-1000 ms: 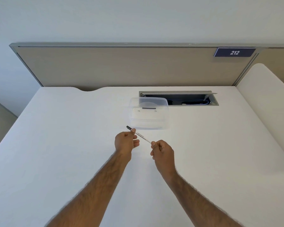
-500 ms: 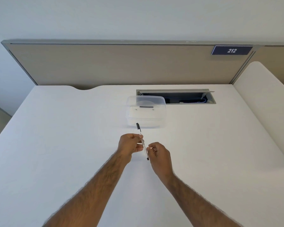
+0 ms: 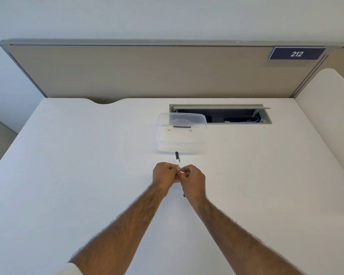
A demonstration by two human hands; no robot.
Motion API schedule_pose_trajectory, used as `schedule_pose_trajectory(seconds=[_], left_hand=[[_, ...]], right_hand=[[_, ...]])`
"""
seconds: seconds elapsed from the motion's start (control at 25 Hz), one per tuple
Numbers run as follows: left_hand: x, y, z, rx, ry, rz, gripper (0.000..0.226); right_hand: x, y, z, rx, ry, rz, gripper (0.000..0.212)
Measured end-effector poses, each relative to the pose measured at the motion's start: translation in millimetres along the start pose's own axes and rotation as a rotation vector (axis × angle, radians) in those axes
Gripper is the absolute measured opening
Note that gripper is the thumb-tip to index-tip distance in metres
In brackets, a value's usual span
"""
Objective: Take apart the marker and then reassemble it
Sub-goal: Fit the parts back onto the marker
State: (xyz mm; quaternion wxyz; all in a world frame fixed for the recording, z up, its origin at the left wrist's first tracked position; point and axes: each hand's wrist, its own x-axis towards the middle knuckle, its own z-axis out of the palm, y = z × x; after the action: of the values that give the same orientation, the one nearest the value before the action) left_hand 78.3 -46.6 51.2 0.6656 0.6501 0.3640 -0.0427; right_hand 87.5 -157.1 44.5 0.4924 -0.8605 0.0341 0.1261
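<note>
Plastic marker [image 3: 182, 189] pinched mid-barrel by left hand [image 3: 164, 175] and right hand [image 3: 194, 180], lengthwise away, black cap [image 3: 177, 156] farthest.

Clear glossy plastic box [image 3: 182, 133]; matt, seemingly laminate desk [image 3: 87, 155].

A white table [image 3: 77, 165] is stretching out beneath the left hand [image 3: 164, 174] and the right hand [image 3: 194, 180], running wide to either side of them and on past them to its back edge. A clear plastic box [image 3: 182, 133] is sitting directly on it just beyond the hands, straight ahead of them, and is casting a faint shadow along its near side. Further out, beyond the right hand and just behind the box, a cable hatch [image 3: 220, 114] is lying open in the tabletop, dark inside. Well beyond the left hand, a shallow notch [image 3: 105, 101] is curving into the table's back edge.
</note>
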Motion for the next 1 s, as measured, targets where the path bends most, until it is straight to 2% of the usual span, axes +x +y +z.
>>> schedule_pose_trajectory(seconds=[0.2,0.44,1.0], left_hand=[[12,-8,8,0.08,0.077,-0.02,0.007],[21,-15,15,0.22,0.088,-0.002,0.008],[20,-10,18,0.419,0.117,0.051,0.023]], right_hand=[[12,5,6,-0.061,-0.012,0.072,0.014],[16,9,9,-0.074,-0.046,0.115,0.023],[22,9,15,-0.153,-0.07,0.104,0.017]])
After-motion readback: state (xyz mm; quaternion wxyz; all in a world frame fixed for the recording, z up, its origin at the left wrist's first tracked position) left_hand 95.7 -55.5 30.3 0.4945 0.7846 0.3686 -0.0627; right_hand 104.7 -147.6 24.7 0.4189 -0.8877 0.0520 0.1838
